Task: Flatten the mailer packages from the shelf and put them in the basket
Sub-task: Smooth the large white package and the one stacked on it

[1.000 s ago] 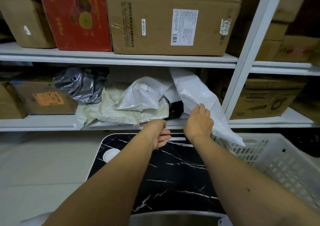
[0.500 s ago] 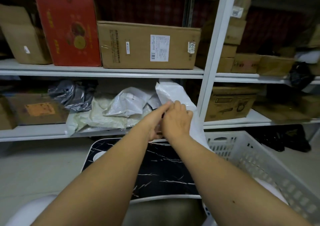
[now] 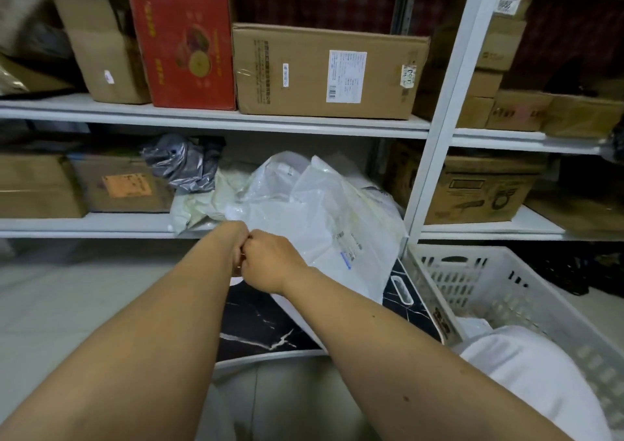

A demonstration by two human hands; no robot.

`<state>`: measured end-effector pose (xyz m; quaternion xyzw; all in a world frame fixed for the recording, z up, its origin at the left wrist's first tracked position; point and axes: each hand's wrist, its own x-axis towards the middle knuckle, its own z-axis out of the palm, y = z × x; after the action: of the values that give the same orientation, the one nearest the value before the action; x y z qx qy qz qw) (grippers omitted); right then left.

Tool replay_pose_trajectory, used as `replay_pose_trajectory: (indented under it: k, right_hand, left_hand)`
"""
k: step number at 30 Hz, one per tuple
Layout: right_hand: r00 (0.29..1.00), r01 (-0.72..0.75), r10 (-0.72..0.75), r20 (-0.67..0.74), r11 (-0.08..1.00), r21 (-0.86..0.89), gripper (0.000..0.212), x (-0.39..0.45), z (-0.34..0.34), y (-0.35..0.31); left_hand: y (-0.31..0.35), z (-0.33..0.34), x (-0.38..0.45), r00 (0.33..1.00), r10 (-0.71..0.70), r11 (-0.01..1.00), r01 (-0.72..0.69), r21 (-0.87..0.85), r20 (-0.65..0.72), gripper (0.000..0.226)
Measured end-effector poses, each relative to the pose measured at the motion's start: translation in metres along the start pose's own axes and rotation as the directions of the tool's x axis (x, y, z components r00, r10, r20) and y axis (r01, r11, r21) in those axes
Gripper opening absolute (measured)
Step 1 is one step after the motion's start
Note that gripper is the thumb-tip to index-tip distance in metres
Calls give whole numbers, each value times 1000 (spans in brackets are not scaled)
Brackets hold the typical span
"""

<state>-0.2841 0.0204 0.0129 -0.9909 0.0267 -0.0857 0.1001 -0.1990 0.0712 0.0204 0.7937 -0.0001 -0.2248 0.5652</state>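
White mailer point(image 3: 337, 224) is pinched at its near edge by both hands, left grip point(image 3: 238, 248) touching right grip point(image 3: 270, 260).

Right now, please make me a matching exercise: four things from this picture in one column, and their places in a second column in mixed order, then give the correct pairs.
Things:
1. red box
2. grey crumpled bag
3. white mailer
4. white basket

Places:
A. on the floor, right of the black marble-pattern table
B. upper shelf, between two brown cartons
C. held by both hands, over the table
D. lower shelf, left of the white bags

Pairs: 1-B, 2-D, 3-C, 4-A
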Motion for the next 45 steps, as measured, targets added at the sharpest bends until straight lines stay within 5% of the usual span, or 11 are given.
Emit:
replay_pose_trajectory:
  k: [3, 8, 15, 19, 24, 26, 29, 31, 35, 40, 45]
  right_hand:
    - [999, 13, -16, 36, 998, 63, 31, 2, 15, 6]
    - [969, -239, 238, -58, 971, -4, 33, 17, 37, 54]
    - [846, -381, 418, 331, 908, -173, 42, 24, 90, 120]
    - [773, -472, 437, 460, 881, -43, 50, 26, 122, 136]
    - [719, -489, 344, 604, 868, 87, 48, 30, 144, 142]
    - [771, -450, 359, 527, 891, 52, 39, 35, 149, 145]
    - [832, -542, 540, 132, 840, -21, 27, 40, 152, 156]
    - [754, -655, 648, -108, 754, -54, 24, 40, 147, 167]
    - [534, -844, 818, -214, 528, -88, 47, 27, 138, 203]
    - [268, -962, 963, -34, 269, 43, 87, 1, 125, 254]
    - [252, -953, 947, 201, 206, 222, 108, -21, 121, 291]
  left_hand:
    - [-23, -15, 19, 989, -101, 943, 131, 305, -112, 41]
    - [-51, -47, 60, 959, -64, 747, 229, 624, -276, 38]
    - [-46, -29, 95, 904, 71, 779, 214, 589, -422, 29]
    - [-47, -6, 133, 912, 125, 830, 119, 545, -390, 55]
    - [-75, 28, 165, 943, 177, 687, 87, 722, -282, 87]
    - [-92, 39, 165, 949, 172, 702, 71, 708, -266, 94]
    - [-113, 58, 156, 960, 227, 627, -14, 779, -166, 75]
    - [-122, 69, 150, 958, 277, 556, -96, 826, -75, 66]
    - [-130, 88, 138, 927, 375, 429, -191, 883, 18, 63]
    - [-130, 99, 132, 952, 305, 438, -171, 882, 33, 58]
    - [-131, 101, 133, 964, 266, 467, -138, 873, 10, 55]
